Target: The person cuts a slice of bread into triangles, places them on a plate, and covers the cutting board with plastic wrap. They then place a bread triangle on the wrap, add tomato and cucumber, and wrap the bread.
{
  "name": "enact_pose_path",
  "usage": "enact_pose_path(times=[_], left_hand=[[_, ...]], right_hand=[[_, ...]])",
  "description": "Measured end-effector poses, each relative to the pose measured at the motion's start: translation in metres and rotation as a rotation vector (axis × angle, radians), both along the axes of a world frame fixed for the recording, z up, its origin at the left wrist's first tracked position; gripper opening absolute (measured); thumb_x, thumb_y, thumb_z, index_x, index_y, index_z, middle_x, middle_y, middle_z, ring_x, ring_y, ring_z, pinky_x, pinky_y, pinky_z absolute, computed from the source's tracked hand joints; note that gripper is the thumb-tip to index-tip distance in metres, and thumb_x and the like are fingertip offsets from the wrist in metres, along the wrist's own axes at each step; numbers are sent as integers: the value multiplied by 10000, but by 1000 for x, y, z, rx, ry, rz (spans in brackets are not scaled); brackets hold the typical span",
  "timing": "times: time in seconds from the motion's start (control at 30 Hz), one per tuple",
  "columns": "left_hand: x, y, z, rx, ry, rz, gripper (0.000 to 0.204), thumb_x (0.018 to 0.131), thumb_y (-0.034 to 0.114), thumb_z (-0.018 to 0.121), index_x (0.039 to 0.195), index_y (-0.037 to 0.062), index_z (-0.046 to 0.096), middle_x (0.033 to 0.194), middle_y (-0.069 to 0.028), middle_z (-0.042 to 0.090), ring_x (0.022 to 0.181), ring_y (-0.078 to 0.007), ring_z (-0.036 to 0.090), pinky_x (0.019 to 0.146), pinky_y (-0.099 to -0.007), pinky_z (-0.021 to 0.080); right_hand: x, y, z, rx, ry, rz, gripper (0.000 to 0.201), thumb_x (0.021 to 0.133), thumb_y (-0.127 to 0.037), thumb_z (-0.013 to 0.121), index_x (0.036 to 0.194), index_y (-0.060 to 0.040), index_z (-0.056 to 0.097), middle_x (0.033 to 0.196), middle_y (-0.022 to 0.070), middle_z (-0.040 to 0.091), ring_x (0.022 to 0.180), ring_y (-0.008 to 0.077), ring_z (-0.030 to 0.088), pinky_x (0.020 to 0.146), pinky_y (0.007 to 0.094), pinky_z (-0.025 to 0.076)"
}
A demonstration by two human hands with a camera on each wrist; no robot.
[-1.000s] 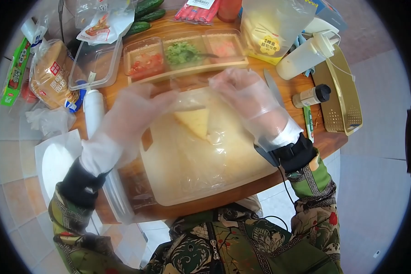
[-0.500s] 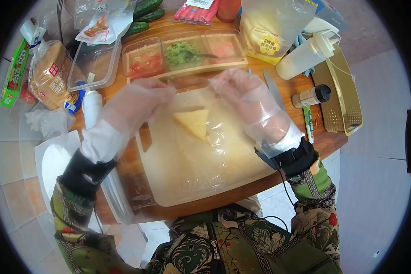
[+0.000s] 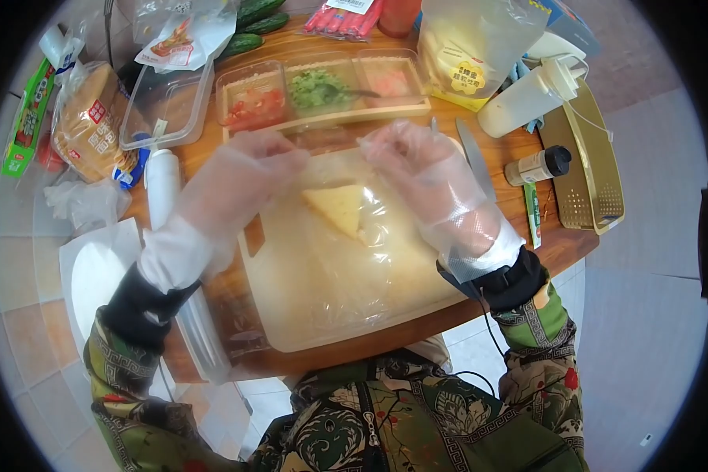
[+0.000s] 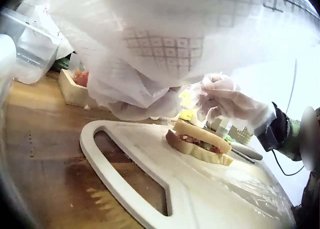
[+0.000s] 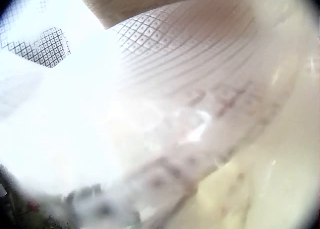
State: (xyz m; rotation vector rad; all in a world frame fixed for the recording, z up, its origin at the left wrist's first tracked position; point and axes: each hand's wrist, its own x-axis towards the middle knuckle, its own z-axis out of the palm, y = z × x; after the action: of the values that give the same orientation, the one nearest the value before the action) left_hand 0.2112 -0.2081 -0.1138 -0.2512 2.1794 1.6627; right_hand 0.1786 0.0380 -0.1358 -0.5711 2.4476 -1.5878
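Observation:
A triangular sandwich half [image 3: 337, 209] lies on the white cutting board [image 3: 291, 315]; in the left wrist view its cut side shows a red and green filling between bread slices. Clear plastic film [image 3: 354, 279] covers the board around it, with glints and wrinkles. My left hand [image 3: 236, 173], in a thin clear glove, pinches the film near the board's far left corner. Opposite it, my gloved right hand [image 3: 433, 173] pinches the film at the far edge, fingertips curled inward. Between the hands the film is barely visible. Glove plastic fills most of the right wrist view.
Behind the board stands a wooden tray [image 3: 330, 122] with chopped red, green and pink fillings. A knife [image 3: 473, 153], seasoning jar [image 3: 535, 167], squeeze bottle [image 3: 519, 106] and gold basket [image 3: 578, 173] are at right. Bagged bread [image 3: 94, 130] and a long white roll [image 3: 164, 189] are at left.
My left hand has shifted slightly and shows less blur than a second ago. The right hand stays almost in place, and the sandwich half keeps its spot on the board.

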Motion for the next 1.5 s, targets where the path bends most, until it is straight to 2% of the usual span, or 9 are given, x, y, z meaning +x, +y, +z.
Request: enact_pose_path(times=[0.63,0.83,0.93,1.03,1.13,1.2,1.3,1.47,1.5], left_hand=[[8,2,-7,-67,129,-55,179,992,207,671,964,43,735,750,91,586,667,2,475,587,-202,358],[16,3,-2,-58,122,-39,249,987,213,691,1132,10,703,813,63,602,709,-11,496,596,-202,368],[22,12,2,-137,188,129,330,977,199,708,1241,4,668,816,55,588,725,-17,500,603,-206,380],[25,19,1,-218,454,268,401,961,185,732,1316,24,638,791,61,551,723,-10,494,606,-205,382],[27,19,-7,-207,635,157,322,912,139,761,1221,74,700,731,23,556,656,-71,538,581,-251,410],[22,20,-13,-625,1098,-159,194,857,127,778,1048,104,755,693,-49,570,605,-195,576,553,-320,432],[23,30,-10,-662,1042,-236,88,818,146,788,894,112,758,716,-100,604,630,-293,601,556,-379,456],[14,36,-23,-608,1145,-246,140,792,218,820,860,115,754,742,-79,633,653,-286,614,581,-404,482],[12,38,-24,-623,1168,-250,162,778,236,832,856,118,754,745,-73,635,659,-286,614,588,-414,488]], right_hand=[[4,0,-6,11,-29,-46,228,1000,-254,639,1055,-33,655,923,204,716,912,367,708,798,409,536],[3,0,-9,17,-15,-33,219,994,-254,648,1056,-45,657,928,208,711,909,383,697,789,418,536],[2,2,-10,45,6,-17,221,989,-257,656,1055,-46,659,930,209,709,909,394,690,782,425,535],[1,1,-10,53,-16,-27,219,985,-255,661,1059,-49,657,932,211,707,905,400,686,779,431,532],[0,3,-15,52,3,-19,223,994,-262,652,1067,-51,653,933,213,706,901,397,686,777,433,530],[0,3,-19,35,2,-18,227,997,-265,647,1070,-49,650,930,213,706,900,394,688,778,432,530],[0,3,-15,24,-16,-29,239,1004,-274,642,1073,-45,649,934,217,706,902,391,689,782,429,531],[0,3,-11,11,-52,-59,248,1009,-279,635,1074,-40,655,953,210,711,906,371,695,797,412,535],[-1,4,-7,13,-109,-40,198,1029,-218,623,1085,-28,633,1015,131,691,887,246,673,806,335,526]])
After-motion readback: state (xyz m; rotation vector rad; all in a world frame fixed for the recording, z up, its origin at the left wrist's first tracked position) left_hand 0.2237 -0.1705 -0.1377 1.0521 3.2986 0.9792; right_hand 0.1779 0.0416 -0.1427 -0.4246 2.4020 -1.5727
